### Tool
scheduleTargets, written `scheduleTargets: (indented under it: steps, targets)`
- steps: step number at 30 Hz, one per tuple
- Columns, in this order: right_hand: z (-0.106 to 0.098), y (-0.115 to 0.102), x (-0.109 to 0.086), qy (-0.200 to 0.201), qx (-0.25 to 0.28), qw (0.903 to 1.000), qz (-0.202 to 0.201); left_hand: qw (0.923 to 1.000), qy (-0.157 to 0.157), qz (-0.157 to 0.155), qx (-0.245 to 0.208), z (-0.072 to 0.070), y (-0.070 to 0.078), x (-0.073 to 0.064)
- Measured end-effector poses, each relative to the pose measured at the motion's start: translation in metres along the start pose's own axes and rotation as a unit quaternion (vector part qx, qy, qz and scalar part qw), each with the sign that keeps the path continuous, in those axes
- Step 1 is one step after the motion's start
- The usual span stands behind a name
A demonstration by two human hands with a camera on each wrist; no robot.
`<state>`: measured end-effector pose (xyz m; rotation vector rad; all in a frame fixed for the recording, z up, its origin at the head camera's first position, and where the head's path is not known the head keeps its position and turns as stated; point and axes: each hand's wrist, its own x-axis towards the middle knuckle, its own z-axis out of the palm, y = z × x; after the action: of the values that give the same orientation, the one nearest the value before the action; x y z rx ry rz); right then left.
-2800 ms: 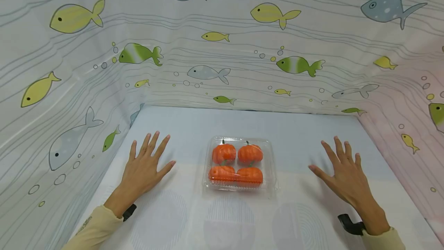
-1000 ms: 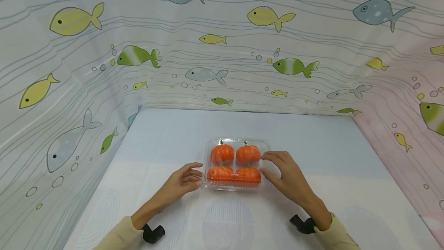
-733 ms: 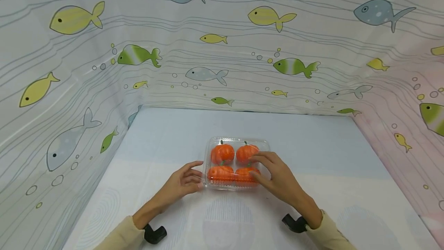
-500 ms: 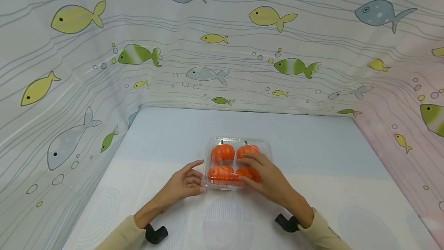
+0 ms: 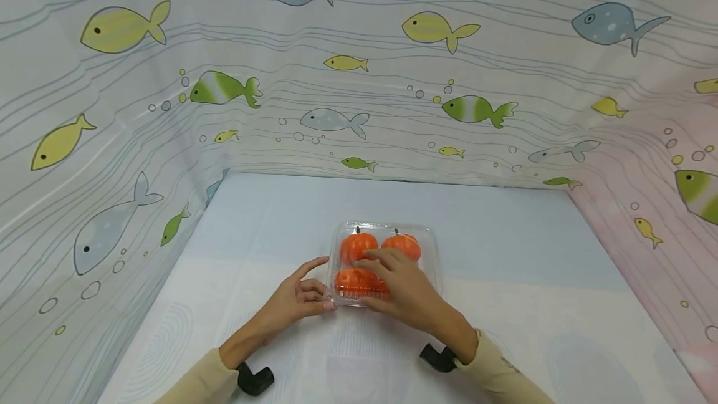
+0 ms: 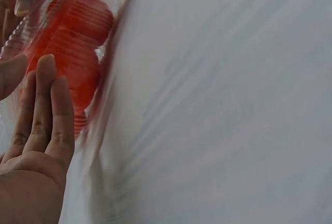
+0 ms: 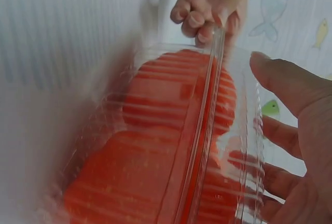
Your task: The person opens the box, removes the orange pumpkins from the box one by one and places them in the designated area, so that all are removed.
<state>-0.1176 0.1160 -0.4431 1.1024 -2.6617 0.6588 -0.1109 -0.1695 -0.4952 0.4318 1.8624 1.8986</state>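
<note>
A clear plastic clamshell box (image 5: 430, 257) lies on the table, with several orange toy pumpkins (image 5: 359, 247) inside. My left hand (image 5: 286, 301) is at the box's left side, index fingertip by the edge and thumb at the front-left corner. In the right wrist view, the left thumb tip meets the end of the rim seam (image 7: 206, 105). My right hand (image 5: 409, 292) is over the front of the lid, thumb and fingers spread apart, covering part of the front pumpkins. The right wrist view shows right fingers (image 7: 280, 136) behind the ridged plastic wall.
A pale patterned cloth covers the table (image 5: 269, 211). Fish-printed curtains (image 5: 269, 142) stand at the back and both sides. Black wrist pieces (image 5: 255, 379) sit below both sleeve cuffs.
Both hands have come in from the table's sides to the box. The right hand has then slid left across the lid, while the left thumb has edged onto the front-left corner.
</note>
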Motion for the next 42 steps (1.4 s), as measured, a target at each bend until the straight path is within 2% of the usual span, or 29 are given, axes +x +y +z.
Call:
scheduleTargets:
  steps: [6, 16, 24, 33, 42]
  targets:
    - [0.007, -0.005, 0.008, -0.003, -0.021, 0.9995, -0.024, 0.9998, 0.002, 0.000, -0.019, 0.001, -0.001, 0.000]
    - [0.019, -0.013, 0.016, 0.014, -0.089, 0.9949, -0.045, 0.9996, 0.009, -0.021, -0.017, 0.002, -0.002, 0.001]
    - [0.023, -0.014, 0.019, 0.040, -0.099, 0.9925, -0.059, 0.9996, 0.017, -0.017, -0.013, 0.004, -0.003, 0.003]
    - [0.024, -0.013, 0.019, 0.043, -0.109, 0.9920, -0.047, 0.9993, 0.028, -0.017, -0.018, 0.008, -0.004, 0.005]
    - [0.023, -0.012, 0.020, 0.045, -0.118, 0.9906, -0.052, 0.9972, 0.037, -0.020, -0.062, 0.012, -0.005, 0.007]
